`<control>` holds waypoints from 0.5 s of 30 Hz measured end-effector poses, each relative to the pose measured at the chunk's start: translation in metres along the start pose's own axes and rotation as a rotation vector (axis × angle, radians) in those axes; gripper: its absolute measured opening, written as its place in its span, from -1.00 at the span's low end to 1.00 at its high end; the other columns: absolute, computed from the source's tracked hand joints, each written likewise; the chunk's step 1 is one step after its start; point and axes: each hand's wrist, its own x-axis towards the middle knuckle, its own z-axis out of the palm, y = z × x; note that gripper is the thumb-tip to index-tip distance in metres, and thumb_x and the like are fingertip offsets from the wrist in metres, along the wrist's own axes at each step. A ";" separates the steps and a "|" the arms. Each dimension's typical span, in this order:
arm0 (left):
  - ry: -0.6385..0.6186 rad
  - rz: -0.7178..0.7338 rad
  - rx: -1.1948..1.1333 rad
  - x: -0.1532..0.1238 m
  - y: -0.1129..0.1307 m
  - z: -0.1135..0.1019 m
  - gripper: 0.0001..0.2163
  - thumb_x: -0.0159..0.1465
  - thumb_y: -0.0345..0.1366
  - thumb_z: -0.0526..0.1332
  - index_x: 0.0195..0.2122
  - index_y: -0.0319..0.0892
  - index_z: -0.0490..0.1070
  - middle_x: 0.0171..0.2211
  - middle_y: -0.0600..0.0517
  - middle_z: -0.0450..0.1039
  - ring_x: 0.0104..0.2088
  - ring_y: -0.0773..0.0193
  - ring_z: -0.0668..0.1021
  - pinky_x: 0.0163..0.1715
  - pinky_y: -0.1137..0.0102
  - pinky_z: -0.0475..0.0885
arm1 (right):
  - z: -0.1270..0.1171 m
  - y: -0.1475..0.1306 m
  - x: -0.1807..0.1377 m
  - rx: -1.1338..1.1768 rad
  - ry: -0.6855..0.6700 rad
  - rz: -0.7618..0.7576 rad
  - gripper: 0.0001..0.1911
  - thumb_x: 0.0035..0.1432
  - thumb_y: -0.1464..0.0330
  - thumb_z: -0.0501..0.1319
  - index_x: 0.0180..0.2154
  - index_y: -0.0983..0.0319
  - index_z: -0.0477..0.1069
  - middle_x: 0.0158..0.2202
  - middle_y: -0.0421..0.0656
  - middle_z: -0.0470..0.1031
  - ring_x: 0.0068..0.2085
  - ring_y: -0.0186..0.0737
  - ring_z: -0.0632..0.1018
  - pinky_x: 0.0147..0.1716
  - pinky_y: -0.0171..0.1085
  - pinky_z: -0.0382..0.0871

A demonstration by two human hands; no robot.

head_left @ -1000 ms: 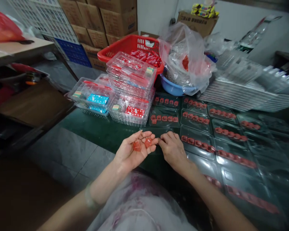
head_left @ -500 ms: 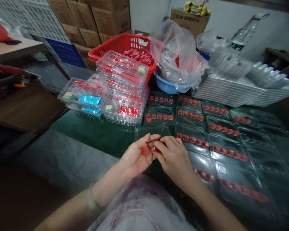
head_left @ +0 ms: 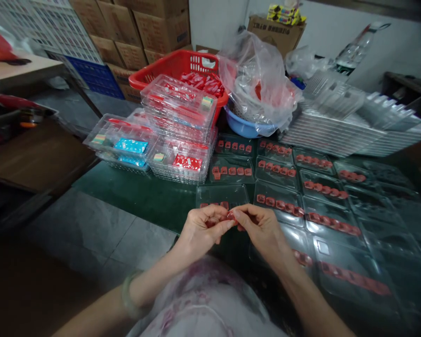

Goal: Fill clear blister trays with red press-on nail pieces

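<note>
My left hand and my right hand meet fingertip to fingertip over the near edge of a green table. Together they pinch a small red wrapped piece; the left fingers are curled, and other red pieces may lie hidden under them. Just beyond my fingers lies a clear plastic tray with a few red pieces along its near side. To the right, several more clear trays each hold a row of the same red pieces.
Stacked clear lidded boxes with coloured packets stand at the back left, in front of a red basket. A blue bowl under a plastic bag and a pile of empty trays line the back. Cardboard boxes stand behind.
My left palm lay open with two red pieces on it; now its fingers have curled shut. My right hand moved in from the tray and both hands now pinch one piece together.
</note>
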 end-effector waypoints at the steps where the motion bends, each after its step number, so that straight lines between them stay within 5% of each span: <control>1: -0.006 0.021 0.034 0.000 0.000 -0.001 -0.83 0.05 -0.27 0.22 -0.37 -0.26 0.44 -0.62 0.06 0.34 -0.70 0.49 0.29 -0.71 0.54 0.15 | 0.000 0.000 -0.001 0.023 0.009 0.007 -0.78 0.03 0.29 0.12 -0.35 0.26 0.46 -0.48 -0.18 0.46 -0.45 -0.34 0.42 -0.46 -0.35 0.31; 15: -0.127 0.020 0.105 -0.001 0.001 -0.007 -0.78 0.18 -0.28 0.04 -0.44 -0.24 0.43 -0.72 0.11 0.19 -0.72 0.48 0.19 -0.72 0.55 0.05 | 0.006 0.019 -0.002 0.174 -0.012 0.062 -0.81 -0.01 0.32 0.16 -0.35 0.28 0.46 -0.50 -0.17 0.47 -0.48 -0.36 0.42 -0.45 -0.33 0.32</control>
